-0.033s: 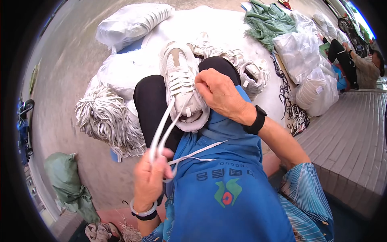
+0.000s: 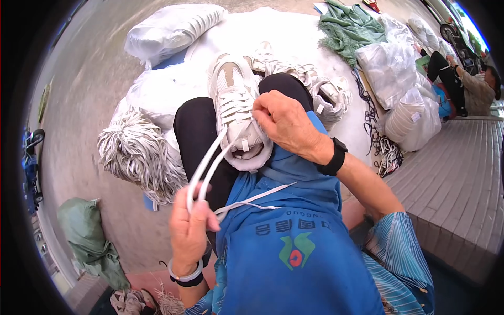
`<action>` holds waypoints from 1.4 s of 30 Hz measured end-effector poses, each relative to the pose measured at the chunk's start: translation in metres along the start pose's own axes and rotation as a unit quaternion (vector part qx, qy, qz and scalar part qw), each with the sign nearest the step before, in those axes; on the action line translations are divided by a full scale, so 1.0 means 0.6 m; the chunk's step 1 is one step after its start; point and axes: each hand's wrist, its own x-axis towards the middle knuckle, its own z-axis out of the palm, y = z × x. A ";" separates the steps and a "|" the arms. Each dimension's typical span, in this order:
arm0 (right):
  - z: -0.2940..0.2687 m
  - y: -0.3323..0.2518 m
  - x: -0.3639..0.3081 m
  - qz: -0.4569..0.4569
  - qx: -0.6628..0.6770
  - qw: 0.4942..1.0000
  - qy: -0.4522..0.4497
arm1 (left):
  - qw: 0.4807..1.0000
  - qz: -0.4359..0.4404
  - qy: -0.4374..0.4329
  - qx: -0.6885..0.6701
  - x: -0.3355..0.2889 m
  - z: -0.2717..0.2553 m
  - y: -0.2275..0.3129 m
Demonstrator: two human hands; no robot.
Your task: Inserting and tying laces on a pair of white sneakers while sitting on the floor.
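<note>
A white and beige sneaker (image 2: 231, 86) rests on my lap between my knees, toe pointing away and heel opening toward me. Its white laces (image 2: 208, 163) cross the front and run from the upper eyelets down to my left hand (image 2: 191, 223), which is closed around both strands. The loose lace ends trail across the blue apron (image 2: 310, 252). At the shoe's right side, my right hand (image 2: 289, 126) has its fingers curled and pressed against the edge by the lacing; its fingertips are partly hidden.
Several more sneakers (image 2: 331, 94) lie beyond my right knee on a white sheet (image 2: 268, 26). Left of me hangs a thick bundle of laces (image 2: 136, 144). Plastic-wrapped bags (image 2: 388, 68) and dark cords (image 2: 370, 110) lie at right. Another person (image 2: 472, 86) sits at far right.
My left hand has shifted slightly left, carrying the two lace strands with it. My right hand and the sneaker stay almost where they were.
</note>
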 end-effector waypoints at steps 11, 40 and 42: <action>-0.034 -0.077 -0.053 0.159 0.230 0.931 -0.236 | 0.954 -0.025 -0.026 0.298 -0.006 -0.005 0.023; -0.113 0.064 -0.004 0.191 0.108 0.953 -0.209 | 0.850 0.226 0.005 -0.475 0.030 -0.388 -0.011; -0.123 0.074 -0.005 0.198 0.104 0.950 -0.217 | 0.853 0.307 -0.042 -0.420 0.018 -0.413 0.005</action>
